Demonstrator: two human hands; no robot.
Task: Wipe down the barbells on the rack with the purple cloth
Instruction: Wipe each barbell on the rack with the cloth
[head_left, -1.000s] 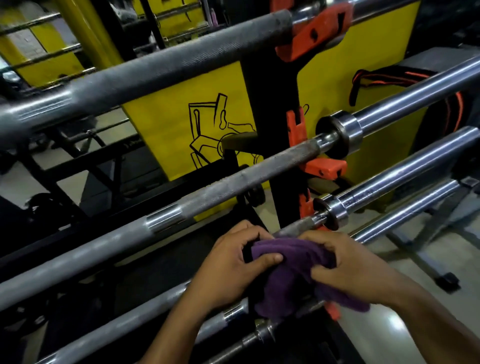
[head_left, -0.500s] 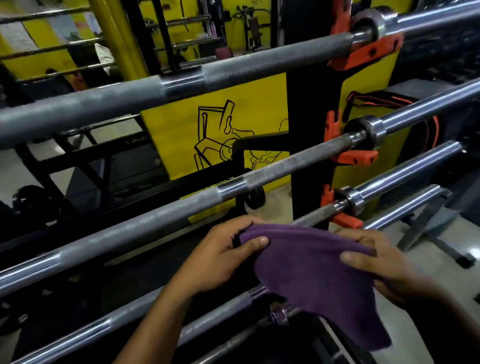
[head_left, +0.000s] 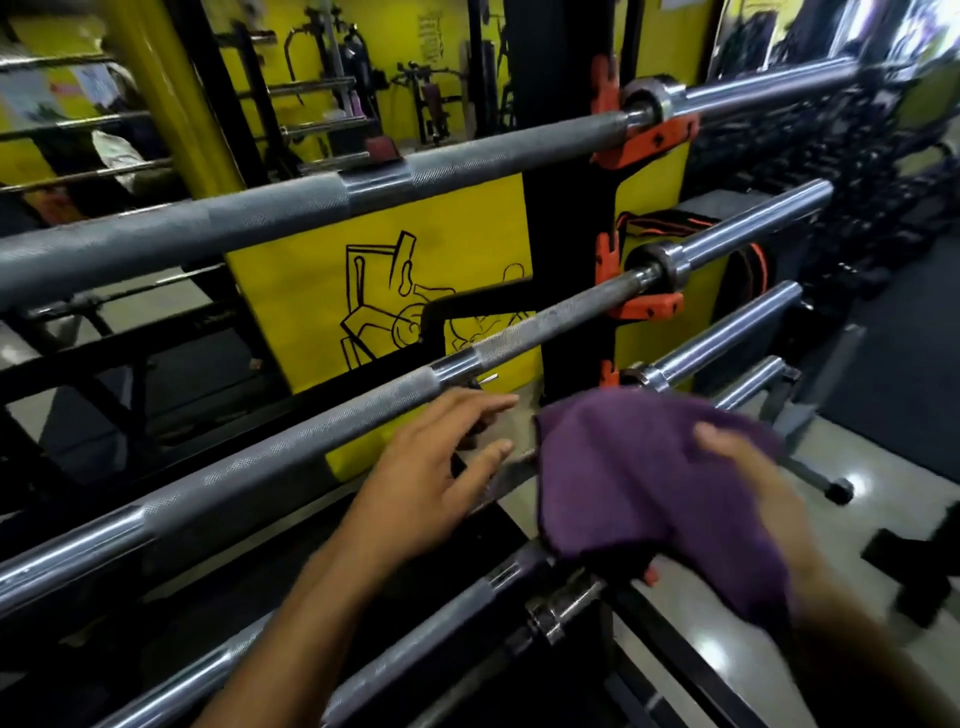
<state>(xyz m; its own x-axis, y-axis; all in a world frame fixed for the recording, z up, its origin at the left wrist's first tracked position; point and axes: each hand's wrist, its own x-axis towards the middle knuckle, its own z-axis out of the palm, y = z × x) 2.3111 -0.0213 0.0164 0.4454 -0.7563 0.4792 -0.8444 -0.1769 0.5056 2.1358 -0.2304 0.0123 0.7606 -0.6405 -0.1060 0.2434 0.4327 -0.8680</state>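
**Head view: purple cloth spread over the right hand at the barbell rack**

Head view, nearest first: left forearm entering from the bottom edge, left hand (head_left: 436, 478) with fingers straight and spread, holding nothing, hovering just left of the purple cloth (head_left: 639, 478) and apart from it. Right hand (head_left: 748, 467) under and behind the cloth, thumb lying across the top of the fabric, pinching it; remaining fingers hidden by the cloth. Cloth opened out flat, draped down over the right wrist, hanging in front of the third barbell (head_left: 727, 332) near its collar; contact with the bar not discernible.

Below the hands, lowest barbell (head_left: 441, 623) running diagonally across the bottom of the frame. Just above the left hand, second barbell (head_left: 311, 441), knurled, resting in an orange hook (head_left: 644, 306) on the black rack upright (head_left: 566, 234). Higher up, top barbell (head_left: 260, 218), thick and grey, seated in another orange hook beside the same upright.

Behind the rack, yellow panel (head_left: 415, 260) with a black line drawing. Farther back, blurred gym machines against yellow walls, and glossy floor to the right.
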